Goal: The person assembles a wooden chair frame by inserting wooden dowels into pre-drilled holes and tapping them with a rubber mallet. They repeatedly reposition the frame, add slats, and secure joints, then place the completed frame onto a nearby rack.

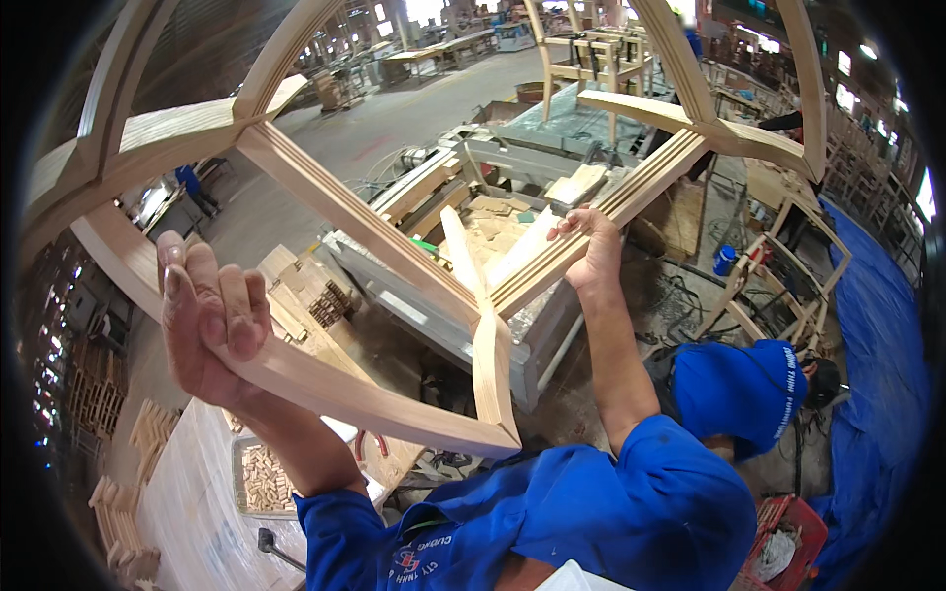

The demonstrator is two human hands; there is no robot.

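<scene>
A pale wooden chair frame [374,399] fills the space in front of me, tilted, with curved legs and grooved rails meeting at a joint near the middle. At the left, my left hand [212,325] is closed around its curved near piece, with the palm side toward me and the fingers bent. Farther off on the right, my right hand [596,256] grips the grooved rail [645,182], fingers curled over its edge. Behind the frame's joint stands a grey metal-sided box [424,320] holding wood offcuts.
A tray of small dowels [264,478] lies on the wrapped surface at lower left, near stacked wooden parts [118,527]. Close on my right is a person in a blue cap [734,394]. A chair frame [581,71], blue tarp [877,364] and red crate [803,527] stand around.
</scene>
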